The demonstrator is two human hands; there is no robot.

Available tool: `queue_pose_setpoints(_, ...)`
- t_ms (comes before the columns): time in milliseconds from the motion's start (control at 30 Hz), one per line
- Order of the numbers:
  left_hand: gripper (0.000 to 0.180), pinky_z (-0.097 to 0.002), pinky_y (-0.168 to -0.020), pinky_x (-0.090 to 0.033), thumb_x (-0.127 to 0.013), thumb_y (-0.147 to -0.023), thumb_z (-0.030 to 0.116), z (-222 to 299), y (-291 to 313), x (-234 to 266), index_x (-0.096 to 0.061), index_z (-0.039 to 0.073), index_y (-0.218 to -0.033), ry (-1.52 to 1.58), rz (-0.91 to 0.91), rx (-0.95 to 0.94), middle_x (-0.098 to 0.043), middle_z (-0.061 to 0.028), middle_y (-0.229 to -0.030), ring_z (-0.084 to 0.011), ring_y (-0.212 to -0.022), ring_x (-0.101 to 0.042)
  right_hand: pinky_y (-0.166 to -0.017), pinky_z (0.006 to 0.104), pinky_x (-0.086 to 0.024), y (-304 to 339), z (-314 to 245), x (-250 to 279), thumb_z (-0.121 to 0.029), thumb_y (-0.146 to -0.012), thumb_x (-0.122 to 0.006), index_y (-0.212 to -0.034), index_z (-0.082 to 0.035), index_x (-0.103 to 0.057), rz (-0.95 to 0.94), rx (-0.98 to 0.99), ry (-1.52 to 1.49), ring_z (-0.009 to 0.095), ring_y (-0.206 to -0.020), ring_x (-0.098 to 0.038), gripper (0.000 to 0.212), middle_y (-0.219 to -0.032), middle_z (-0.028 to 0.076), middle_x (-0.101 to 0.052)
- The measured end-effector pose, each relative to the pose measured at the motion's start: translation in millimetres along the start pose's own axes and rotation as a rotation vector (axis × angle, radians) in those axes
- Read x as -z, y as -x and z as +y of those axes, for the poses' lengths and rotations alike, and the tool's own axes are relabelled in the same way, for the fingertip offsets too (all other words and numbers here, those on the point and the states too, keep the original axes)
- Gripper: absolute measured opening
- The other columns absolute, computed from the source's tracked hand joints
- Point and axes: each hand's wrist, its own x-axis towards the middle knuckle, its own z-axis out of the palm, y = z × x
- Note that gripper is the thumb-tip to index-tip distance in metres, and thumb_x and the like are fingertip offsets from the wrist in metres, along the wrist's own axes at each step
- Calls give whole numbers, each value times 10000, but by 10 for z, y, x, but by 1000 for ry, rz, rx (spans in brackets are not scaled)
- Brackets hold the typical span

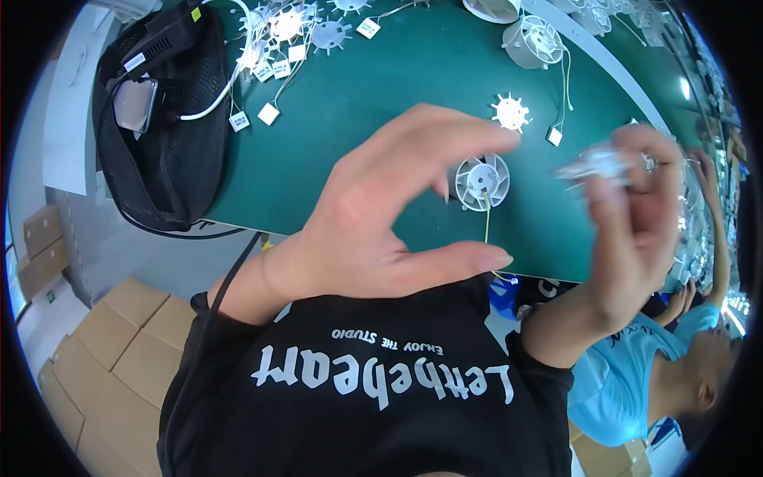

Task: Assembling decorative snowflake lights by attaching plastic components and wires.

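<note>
My left hand (373,203) hovers over the green table with thumb and fingers spread in a wide curve and nothing between them. Just beyond its fingertips, a white round fan-like part (482,182) with a ring of blades lies on the table, a thin yellowish wire running from its hub toward me. On the right, my right hand (636,219) is raised, its fingers closed on a small shiny, silvery-clear piece (602,164) too blurred to name. Between the hands and farther off lie a bright white star-shaped part (509,113) and a white connector (555,136) on a wire.
White cylindrical housings (531,43) stand at the back by a curved pale edge. Several star-shaped parts with wired connectors (269,114) lie at the back left, beside a black mesh bag (176,187). A co-worker in a blue shirt (616,389) is at the right. Cardboard boxes (119,381) fill the lower left.
</note>
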Motion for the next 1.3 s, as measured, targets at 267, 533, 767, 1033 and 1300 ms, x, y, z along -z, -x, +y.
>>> queue_pose_setpoints(267, 408, -292, -921, -591, -743, -1015, 39, 22, 65, 9, -610, -45, -1392, 647, -53, 467, -703, -118, -1234, -161, -1120, -712, -770, 262, -490, 103, 192, -369, 66, -885, -744, -1256, 54, -677, -241, 102, 90, 150, -906, -636, 378, -1061, 100, -677)
queue_pose_setpoints(533, 330, -294, -940, -589, -691, -1008, -61, 49, -4, 20, -617, -60, -1329, 533, -64, 506, -739, -124, -1151, -159, -1066, -728, -646, 284, -509, 199, 356, -400, -152, -724, -970, -1127, 52, -772, -142, 569, 232, 214, -823, -679, 493, -1074, 172, -718)
queue_pose_setpoints(767, 406, -290, -948, -586, -758, -970, -36, 40, -38, 37, -614, -45, -1350, 513, -87, 544, -733, -104, -1155, -146, -1066, -728, -628, 283, -520, 233, 415, -306, -143, -664, -973, -1071, 61, -783, -139, 675, 361, 259, -835, -722, 494, -1080, 246, -747)
queue_pose_setpoints(1033, 753, -349, -977, -561, -930, -780, 43, -39, -103, 21, -594, 17, -1453, -114, -82, 167, -718, -87, -1215, -229, -1133, -716, -741, 302, -585, 354, 537, -268, -56, -655, -979, -1093, 74, -787, 65, 409, 251, 235, -904, -731, 495, -1169, 247, -726)
queue_pose_setpoints(1300, 773, -399, -980, -541, -966, -677, 108, -120, -10, -127, -654, 74, -1383, -489, -117, 75, -701, -112, -1261, -336, -1158, -692, -830, 298, -593, 412, 739, -487, -38, -696, -968, -1164, 78, -779, 48, 282, 165, 228, -979, -727, 518, -1233, 231, -706)
